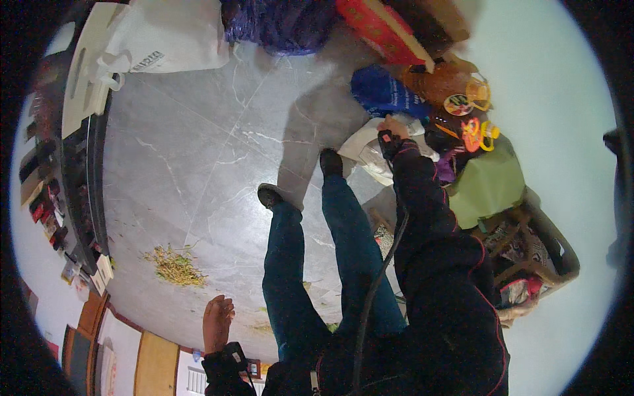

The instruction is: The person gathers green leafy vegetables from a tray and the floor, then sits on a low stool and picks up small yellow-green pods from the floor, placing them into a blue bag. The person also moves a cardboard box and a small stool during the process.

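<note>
My right hand (395, 127) reaches to the top of a white plastic bag (371, 148), beside a dark blue bag (384, 91) with white writing; its fingers are partly hidden, so its grip is unclear. My left hand (218, 316) hangs at the lower left above the floor, its fingers loosely curled and nothing seen in them. A loose pile of greenish-yellow stems or pods (177, 266) lies on the grey tiled floor. Close to my right hand, on the right, are oil jugs with yellow handles (489, 135) and a green bag or box (488, 183).
A wooden-framed chair (557, 247) stands at the right by the pale wall. Along the top are a large white bag (173, 37), a dark purple plastic bag (282, 24) and a red box (381, 29). A long dark cabinet (81, 188) runs down the left side.
</note>
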The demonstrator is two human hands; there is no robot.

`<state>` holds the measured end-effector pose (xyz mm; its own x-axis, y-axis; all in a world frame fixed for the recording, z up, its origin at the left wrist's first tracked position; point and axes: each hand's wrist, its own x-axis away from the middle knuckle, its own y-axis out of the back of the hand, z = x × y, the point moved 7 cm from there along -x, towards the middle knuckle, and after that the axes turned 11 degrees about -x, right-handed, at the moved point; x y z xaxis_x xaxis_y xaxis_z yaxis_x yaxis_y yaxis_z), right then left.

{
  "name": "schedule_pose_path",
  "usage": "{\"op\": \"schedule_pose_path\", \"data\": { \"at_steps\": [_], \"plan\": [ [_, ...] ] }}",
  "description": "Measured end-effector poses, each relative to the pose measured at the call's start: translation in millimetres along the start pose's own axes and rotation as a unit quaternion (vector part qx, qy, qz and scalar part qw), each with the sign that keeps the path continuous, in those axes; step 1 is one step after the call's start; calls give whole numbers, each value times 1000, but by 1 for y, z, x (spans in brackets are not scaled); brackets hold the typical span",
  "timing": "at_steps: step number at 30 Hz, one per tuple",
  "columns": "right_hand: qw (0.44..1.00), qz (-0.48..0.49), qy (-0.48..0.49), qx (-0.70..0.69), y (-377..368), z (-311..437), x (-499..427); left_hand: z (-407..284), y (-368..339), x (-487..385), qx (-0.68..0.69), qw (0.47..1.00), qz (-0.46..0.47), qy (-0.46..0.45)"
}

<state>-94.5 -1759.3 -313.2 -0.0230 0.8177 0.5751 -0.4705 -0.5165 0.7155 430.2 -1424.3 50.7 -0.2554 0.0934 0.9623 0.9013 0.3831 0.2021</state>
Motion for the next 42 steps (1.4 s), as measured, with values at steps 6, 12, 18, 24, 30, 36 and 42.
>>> {"op": "schedule_pose_path", "data": {
  "at_steps": [6, 12, 18, 24, 30, 36, 42],
  "plan": [
    [963, -94, -119, -222, -34, -42, -62, 9, 16, -36, -31, 997, -54, 51],
    [993, 1, -104, 52, -18, 9, -54, -1, 8, -42, -31, 999, -22, 0],
    [909, -18, -80, -408, -40, 144, 67, -56, -15, -35, -215, 974, 2, -73],
    [912, 208, 301, -186, -20, 337, 221, -119, -23, -11, -78, 980, 12, -184],
    [770, 269, 575, -69, 28, 447, 327, -143, 45, 28, -9, 963, -65, -262],
    [680, 352, 642, 40, 29, 504, 374, -120, 130, 59, 90, 963, -106, -230],
    [547, 307, 775, 75, 49, 545, 424, -49, 158, 91, 82, 973, -41, -213]
  ]
}}
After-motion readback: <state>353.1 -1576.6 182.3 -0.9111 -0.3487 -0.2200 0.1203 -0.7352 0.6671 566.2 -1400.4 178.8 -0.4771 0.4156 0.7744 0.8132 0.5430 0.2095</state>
